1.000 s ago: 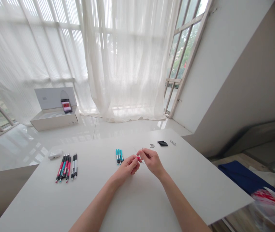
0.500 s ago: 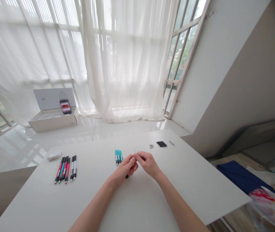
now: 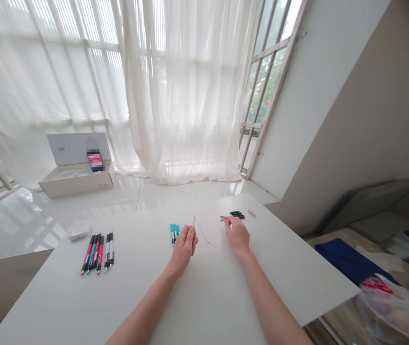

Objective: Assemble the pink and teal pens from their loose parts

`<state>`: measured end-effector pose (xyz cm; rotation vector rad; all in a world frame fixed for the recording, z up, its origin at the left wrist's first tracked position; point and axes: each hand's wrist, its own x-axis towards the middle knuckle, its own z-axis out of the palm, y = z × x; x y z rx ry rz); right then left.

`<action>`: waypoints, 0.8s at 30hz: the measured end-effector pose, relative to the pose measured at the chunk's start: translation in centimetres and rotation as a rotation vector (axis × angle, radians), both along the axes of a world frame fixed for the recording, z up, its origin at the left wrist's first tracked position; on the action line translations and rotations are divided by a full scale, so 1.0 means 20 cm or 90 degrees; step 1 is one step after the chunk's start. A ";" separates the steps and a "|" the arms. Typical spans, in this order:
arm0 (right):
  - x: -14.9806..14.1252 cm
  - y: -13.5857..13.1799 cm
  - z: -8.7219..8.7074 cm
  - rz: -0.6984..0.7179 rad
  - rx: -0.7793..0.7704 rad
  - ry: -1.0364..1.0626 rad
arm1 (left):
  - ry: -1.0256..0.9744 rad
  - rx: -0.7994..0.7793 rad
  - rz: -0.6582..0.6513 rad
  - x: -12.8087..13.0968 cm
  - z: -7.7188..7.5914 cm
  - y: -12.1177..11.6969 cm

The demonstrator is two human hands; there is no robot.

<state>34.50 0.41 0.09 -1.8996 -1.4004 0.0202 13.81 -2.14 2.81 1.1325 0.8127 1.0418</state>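
My left hand [image 3: 185,243] is closed round a slim pen refill [image 3: 194,221]. Its thin tip points up above the fingers, and the rest is hidden in the fist. Behind that hand, teal pen barrels [image 3: 174,231] lie side by side, partly covered. Thin clear sticks [image 3: 203,233] rest on the table between my hands. My right hand [image 3: 238,235] is at a group of small metal pieces [image 3: 222,218], fingertips pinched together over them; what they grip is too small to make out. Just beyond are black pen grips [image 3: 237,214] and small grey tips [image 3: 251,213].
Assembled pens [image 3: 92,253] in pink and teal, plus white pens [image 3: 109,249], lie at the left of the white table [image 3: 204,297]. A white case [image 3: 79,233] sits behind them. An open white box [image 3: 78,182] stands on the ledge. A plastic bag [image 3: 394,306] is beyond the right edge.
My hands were together at the middle and are now apart. The right has moved right to the small metal pieces. Thin clear sticks now show on the table between them.
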 end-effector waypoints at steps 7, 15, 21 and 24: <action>0.01 0.08 -0.06 0.019 -0.169 -0.168 | -0.059 -0.041 0.009 0.02 -0.02 -0.04; 0.01 0.08 -0.05 0.043 -0.132 -0.117 | -0.071 -0.090 -0.065 0.04 -0.04 -0.04; -0.03 0.05 0.01 0.223 0.085 0.299 | -0.025 -0.105 -0.171 0.09 -0.08 -0.06; -0.09 0.02 0.07 0.292 0.089 0.541 | -0.019 -0.106 -0.177 0.09 -0.09 -0.06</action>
